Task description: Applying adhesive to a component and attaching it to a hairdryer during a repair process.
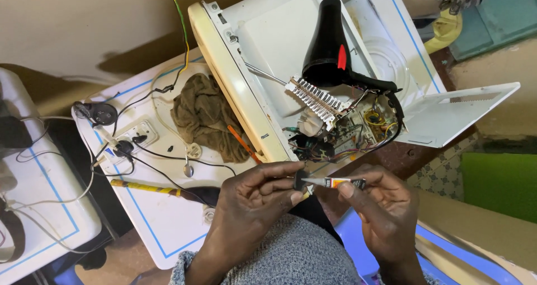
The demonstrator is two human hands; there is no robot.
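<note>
My left hand (254, 198) pinches a small dark part (300, 180) between thumb and fingers. My right hand (383, 206) holds a small glue tube (335, 182), its pointed nozzle touching the dark part. Both hands meet low in the middle, in front of an opened white appliance (268, 67). The appliance shows a wiring and circuit section (347, 131) and a white terminal strip (316, 97). A black hair dryer (330, 44) with a red switch lies on top of it.
A brown rag (204, 117) and an orange-handled tool (243, 142) lie left of the appliance. A white power strip (134, 135) with black cables, a yellow-striped tool (146, 187) and white panels (162, 218) fill the left side. A detached white cover (458, 114) sits right.
</note>
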